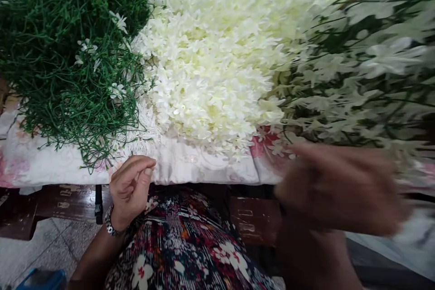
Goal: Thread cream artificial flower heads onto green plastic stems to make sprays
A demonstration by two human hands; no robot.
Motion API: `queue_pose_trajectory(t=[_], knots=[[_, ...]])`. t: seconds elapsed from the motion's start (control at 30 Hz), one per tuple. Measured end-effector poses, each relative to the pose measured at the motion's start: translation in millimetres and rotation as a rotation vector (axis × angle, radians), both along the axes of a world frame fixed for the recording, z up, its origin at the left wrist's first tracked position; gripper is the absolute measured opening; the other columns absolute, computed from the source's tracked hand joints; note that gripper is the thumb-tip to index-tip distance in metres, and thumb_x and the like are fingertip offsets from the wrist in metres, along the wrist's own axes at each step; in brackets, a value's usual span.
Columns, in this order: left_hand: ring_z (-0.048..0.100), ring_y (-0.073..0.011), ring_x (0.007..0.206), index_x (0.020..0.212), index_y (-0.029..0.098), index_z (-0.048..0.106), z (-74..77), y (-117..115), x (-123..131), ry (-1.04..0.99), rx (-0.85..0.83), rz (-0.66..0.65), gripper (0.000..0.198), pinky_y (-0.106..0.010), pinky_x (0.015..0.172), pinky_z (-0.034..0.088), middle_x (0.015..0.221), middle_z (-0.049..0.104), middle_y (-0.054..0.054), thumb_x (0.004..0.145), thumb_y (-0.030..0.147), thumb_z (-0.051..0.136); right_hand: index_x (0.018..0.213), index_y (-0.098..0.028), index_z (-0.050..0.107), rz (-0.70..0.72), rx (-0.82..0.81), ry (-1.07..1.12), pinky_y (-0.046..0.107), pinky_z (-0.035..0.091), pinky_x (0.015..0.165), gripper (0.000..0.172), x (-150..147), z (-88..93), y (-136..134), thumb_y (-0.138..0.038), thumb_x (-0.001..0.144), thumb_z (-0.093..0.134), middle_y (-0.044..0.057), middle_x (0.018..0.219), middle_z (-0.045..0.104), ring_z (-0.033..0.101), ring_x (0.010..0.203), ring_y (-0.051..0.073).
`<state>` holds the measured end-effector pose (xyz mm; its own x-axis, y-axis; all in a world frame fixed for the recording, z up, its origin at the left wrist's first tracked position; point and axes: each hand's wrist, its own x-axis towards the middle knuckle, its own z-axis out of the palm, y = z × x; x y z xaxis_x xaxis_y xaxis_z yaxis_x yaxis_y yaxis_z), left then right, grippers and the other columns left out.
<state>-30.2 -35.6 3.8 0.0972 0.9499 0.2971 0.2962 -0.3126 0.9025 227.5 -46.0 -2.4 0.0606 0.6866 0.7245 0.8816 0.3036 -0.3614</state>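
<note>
My left hand, a watch at its wrist, is at the table's front edge with thumb and forefinger pinched together; whatever they hold, if anything, is too small to make out. Just beyond it lie white thread-like strands and a heap of green artificial stems with a few white blossoms on it. A broad pile of cream-white artificial flower heads fills the middle. Motion smears my right hand, in front of the white flowers on green stems at right. Its fingers cannot be read.
A floral cloth covers the table. Below its front edge show dark brown wood and my patterned garment. A blue-edged object is on the tiled floor at lower left.
</note>
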Motion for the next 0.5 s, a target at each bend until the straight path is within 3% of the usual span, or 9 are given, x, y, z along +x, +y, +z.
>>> queue_pose_trajectory(t=[0.03, 0.1, 0.17, 0.37, 0.5], knots=[[0.056, -0.0143, 0.073, 0.086, 0.016, 0.062, -0.9, 0, -3, 0.016, 0.033, 0.055, 0.019, -0.028, 0.063, 0.046, 0.077, 0.060, -0.004, 0.074, 0.007, 0.050, 0.105, -0.023, 0.051, 0.113, 0.040, -0.059, 0.028, 0.040, 0.060, 0.041, -18, -0.3, 1, -0.005, 0.069, 0.051, 0.004, 0.081, 0.055, 0.051, 0.070, 0.013], [0.056, -0.0145, 0.074, 0.087, 0.017, 0.062, -2.9, 0, -9, 0.077, 0.107, 0.152, 0.021, -0.029, 0.066, 0.046, 0.077, 0.060, -0.003, 0.074, 0.006, 0.050, 0.102, -0.018, 0.052, 0.422, -0.072, -0.178, 0.026, 0.044, 0.062, 0.037, -49, 0.2, 5, -0.005, 0.068, 0.054, 0.004, 0.079, 0.058, 0.052, 0.070, 0.012], [0.056, -0.0151, 0.076, 0.088, 0.018, 0.061, -5.6, -1, -16, 0.176, 0.180, 0.212, 0.023, -0.030, 0.068, 0.046, 0.079, 0.061, -0.003, 0.073, 0.005, 0.049, 0.098, -0.016, 0.053, 0.532, -0.185, -0.240, 0.026, 0.044, 0.063, 0.027, -71, 1.2, 12, -0.008, 0.072, 0.052, 0.004, 0.076, 0.059, 0.052, 0.069, 0.013], [0.055, -0.0165, 0.080, 0.092, 0.018, 0.058, -18.5, -8, -32, 0.494, 0.320, 0.224, 0.029, -0.033, 0.073, 0.045, 0.085, 0.060, -0.005, 0.069, 0.002, 0.051, 0.086, -0.014, 0.058, 0.476, -0.349, -0.374, 0.027, 0.037, 0.057, 0.016, -112, 3.5, 39, -0.017, 0.080, 0.044, 0.004, 0.069, 0.055, 0.048, 0.063, 0.013], [0.054, -0.0181, 0.084, 0.094, 0.018, 0.057, -23.8, -8, -37, 0.575, 0.345, 0.322, 0.028, -0.036, 0.077, 0.041, 0.091, 0.060, -0.006, 0.070, 0.005, 0.051, 0.072, -0.015, 0.056, 0.425, -0.401, -0.430, 0.027, 0.028, 0.051, 0.018, -132, 2.3, 45, -0.022, 0.080, 0.042, 0.004, 0.065, 0.054, 0.045, 0.058, 0.013]])
